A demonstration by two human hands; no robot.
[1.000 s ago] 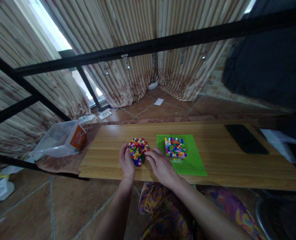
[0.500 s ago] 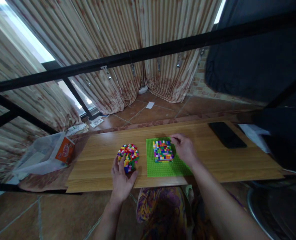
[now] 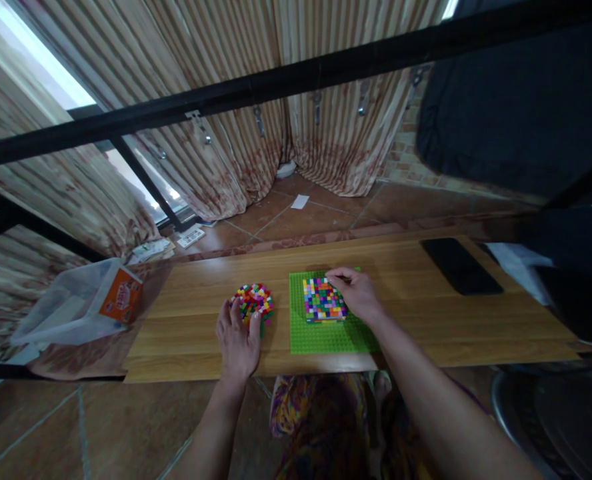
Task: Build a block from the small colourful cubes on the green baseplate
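Note:
A square block built of small multicoloured bricks (image 3: 325, 300) stands on a green studded baseplate (image 3: 316, 341). My right hand (image 3: 357, 292) is at the block's far right corner, thumb and fingers pinched together over its top. Whatever is between those fingertips is too small to make out. On the left, a round heap of loose toy bricks (image 3: 256, 299) in many colours lies on the wooden board. My left hand (image 3: 239, 340) rests over the near left side of this heap, its fingers spread and covering part of it.
A black phone-like slab (image 3: 461, 267) lies on the right of the wooden board (image 3: 186, 320). Beyond the board's left end stands a clear plastic bin (image 3: 71, 303) with an orange label. A black metal bar (image 3: 276, 80) crosses in front of striped curtains.
My right hand has moved left, from beside the block to over its far right corner. My left hand has shifted slightly left, its thumb now raised toward the heap. The view has tilted slightly.

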